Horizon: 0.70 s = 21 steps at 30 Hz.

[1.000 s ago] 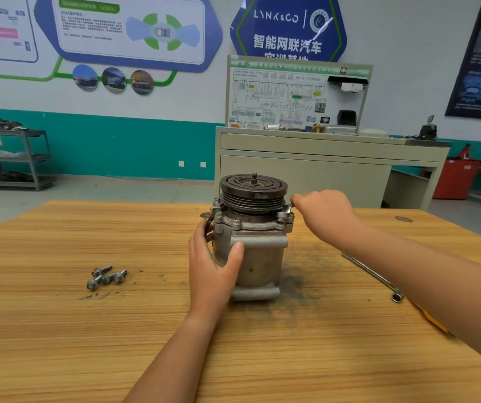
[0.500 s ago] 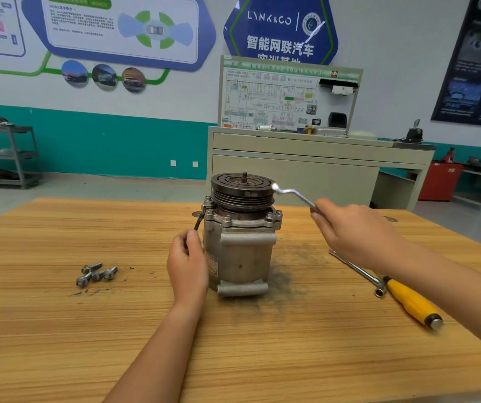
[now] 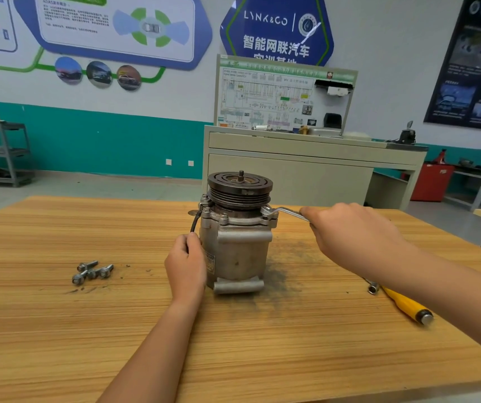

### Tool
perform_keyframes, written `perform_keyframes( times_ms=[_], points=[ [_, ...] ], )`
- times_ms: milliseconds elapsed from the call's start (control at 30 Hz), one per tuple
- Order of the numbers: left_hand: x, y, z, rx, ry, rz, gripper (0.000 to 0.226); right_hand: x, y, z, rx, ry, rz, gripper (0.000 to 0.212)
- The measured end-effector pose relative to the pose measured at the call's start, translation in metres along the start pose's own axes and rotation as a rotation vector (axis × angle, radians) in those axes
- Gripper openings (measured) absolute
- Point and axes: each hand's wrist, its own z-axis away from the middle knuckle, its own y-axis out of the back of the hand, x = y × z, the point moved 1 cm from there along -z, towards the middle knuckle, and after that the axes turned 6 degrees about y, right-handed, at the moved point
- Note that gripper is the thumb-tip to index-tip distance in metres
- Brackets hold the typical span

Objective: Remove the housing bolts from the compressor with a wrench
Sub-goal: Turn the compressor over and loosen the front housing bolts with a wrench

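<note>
The compressor (image 3: pixel 237 234) stands upright on the wooden surface (image 3: pixel 58 330). The left hand (image 3: pixel 186 266) grips its side; the right hand (image 3: pixel 352 234) clasps the wrench (image 3: pixel 284 212), its ring end seated on a housing bolt (image 3: pixel 266 211). Loose bolts (image 3: pixel 92 271) lie well apart.

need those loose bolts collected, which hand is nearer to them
Left. The left hand holds the compressor, just right of the loose bolts; the right hand grips the wrench on the compressor's other side, farther off.

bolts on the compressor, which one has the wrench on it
The bolt at the compressor's top right corner, by the right hand: the wrench sits on it. The front and left bolts are bare.
</note>
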Motion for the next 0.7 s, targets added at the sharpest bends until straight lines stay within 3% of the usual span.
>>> perform_keyframes(
  times_ms=[233,600,700],
  points=[
    [0.000,-0.001,-0.001,0.005,-0.038,-0.022,0.017,-0.025,0.009,-0.007,-0.078,0.084,0.122,0.034],
    [0.002,-0.003,0.006,-0.247,-0.131,0.048,0.058,-0.005,0.016,0.004,0.067,-0.056,0.078,0.035],
    [0.002,-0.002,0.008,-0.277,-0.106,0.049,0.066,-0.004,0.018,0.002,0.005,-0.043,0.071,0.033]
  ],
)
